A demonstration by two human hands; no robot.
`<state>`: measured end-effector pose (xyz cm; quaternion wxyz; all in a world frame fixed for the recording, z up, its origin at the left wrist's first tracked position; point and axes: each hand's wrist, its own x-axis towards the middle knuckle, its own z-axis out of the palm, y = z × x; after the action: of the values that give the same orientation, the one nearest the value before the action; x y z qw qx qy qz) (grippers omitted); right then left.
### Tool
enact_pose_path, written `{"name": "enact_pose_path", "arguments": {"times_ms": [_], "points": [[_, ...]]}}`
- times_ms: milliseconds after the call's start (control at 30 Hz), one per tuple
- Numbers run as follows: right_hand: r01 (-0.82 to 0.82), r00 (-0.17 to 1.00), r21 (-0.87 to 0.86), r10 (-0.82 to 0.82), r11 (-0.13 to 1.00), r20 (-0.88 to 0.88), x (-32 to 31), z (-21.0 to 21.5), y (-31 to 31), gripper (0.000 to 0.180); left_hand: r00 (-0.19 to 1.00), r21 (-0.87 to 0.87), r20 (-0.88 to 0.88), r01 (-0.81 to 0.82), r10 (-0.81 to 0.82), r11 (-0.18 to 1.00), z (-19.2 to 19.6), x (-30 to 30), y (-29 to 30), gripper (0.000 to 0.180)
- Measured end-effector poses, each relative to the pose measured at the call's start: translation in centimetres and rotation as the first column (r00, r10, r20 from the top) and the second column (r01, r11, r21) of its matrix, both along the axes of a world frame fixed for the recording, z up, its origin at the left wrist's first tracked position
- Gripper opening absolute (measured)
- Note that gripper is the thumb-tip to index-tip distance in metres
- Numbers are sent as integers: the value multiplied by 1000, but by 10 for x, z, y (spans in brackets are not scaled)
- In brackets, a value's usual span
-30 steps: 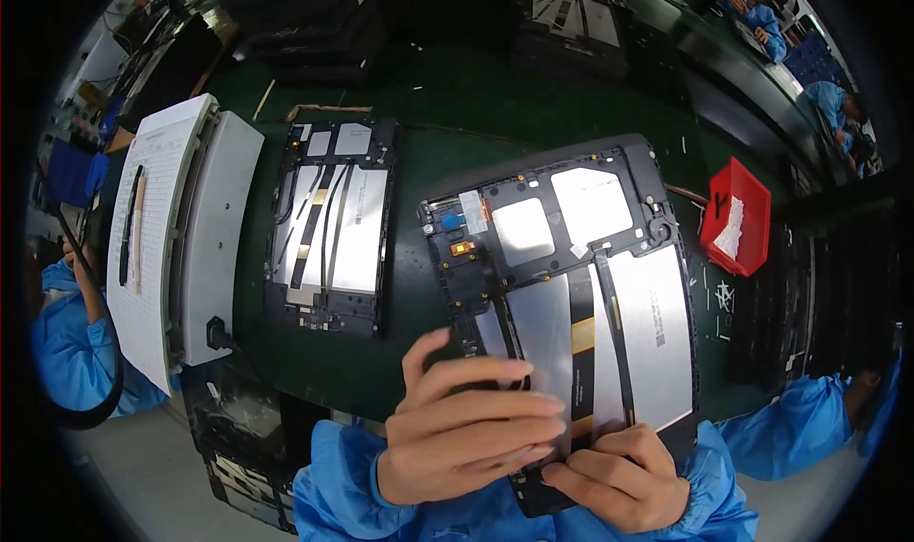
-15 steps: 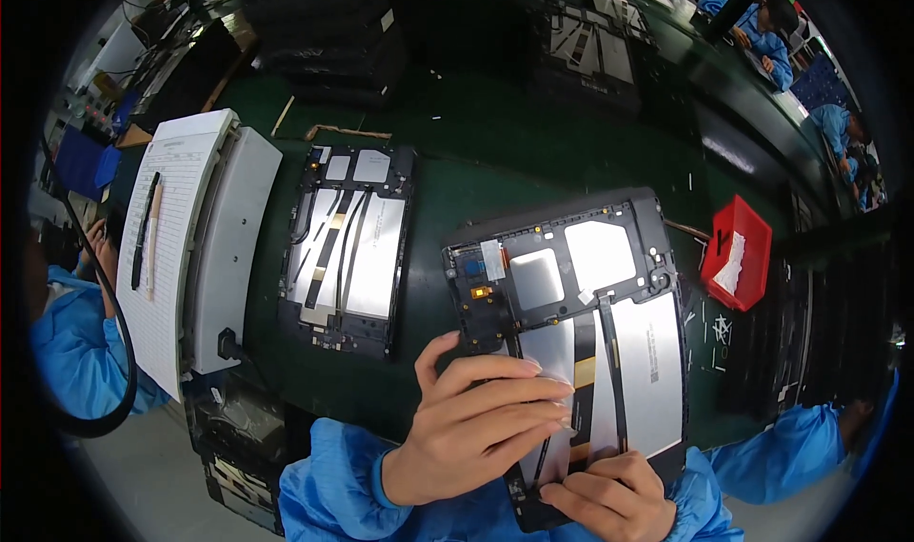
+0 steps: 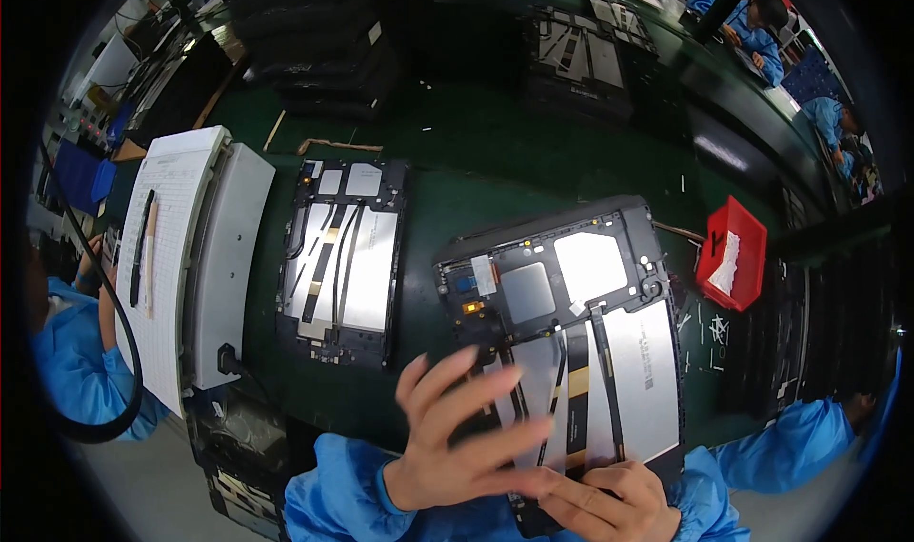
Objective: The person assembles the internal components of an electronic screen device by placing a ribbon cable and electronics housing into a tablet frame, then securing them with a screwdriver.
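An opened tablet (image 3: pixel 640 371) lies tilted in front of me, showing silver battery panels, black ribbon cables and a black frame. Over its lower left part my left hand (image 3: pixel 457 437) is spread, its fingers apart and slightly blurred, with nothing visible in them. My right hand (image 3: pixel 614 504) rests on the tablet's lower end with curled fingers pressed together. Its fingertips meet near the left thumb, and whatever they may pinch is hidden. A second opened tablet (image 3: pixel 376 266) lies flat on the green table to the left.
A white box (image 3: pixel 233 266) with a paper sheet (image 3: pixel 171 175) and two pens stands at the left. On the right are a red bin (image 3: pixel 747 256), small white strips (image 3: pixel 714 332) and dark stacked parts. Black stacks (image 3: pixel 305 47) and more opened tablets (image 3: pixel 581 51) stand behind. Co-workers sit nearby.
My left hand has lifted off the battery panel and spread its fingers, shifting slightly left and down. My right hand stays at the tablet's lower end. The view has shifted slightly.
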<state>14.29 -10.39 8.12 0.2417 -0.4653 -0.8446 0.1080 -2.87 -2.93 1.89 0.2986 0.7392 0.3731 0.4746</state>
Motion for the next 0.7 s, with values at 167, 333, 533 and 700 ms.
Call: {"name": "enact_pose_path", "arguments": {"times_ms": [167,333,533,700], "points": [[-62,998,-98,64,993,21,0,14,8,28,877,216,-480,92,24,972,-13,-25,-24,65],[-80,996,-185,70,980,-62,11,24,16,46,892,25,-452,26,-12,999,1,-9,7,72],[2,969,-280,66,960,236,-7,22,-14,86,860,104,-511,52,8,993,-4,-12,7,64],[3,945,-193,61,981,322,-6,27,-15,67,853,106,-521,54,9,993,-2,-2,7,62]]}}
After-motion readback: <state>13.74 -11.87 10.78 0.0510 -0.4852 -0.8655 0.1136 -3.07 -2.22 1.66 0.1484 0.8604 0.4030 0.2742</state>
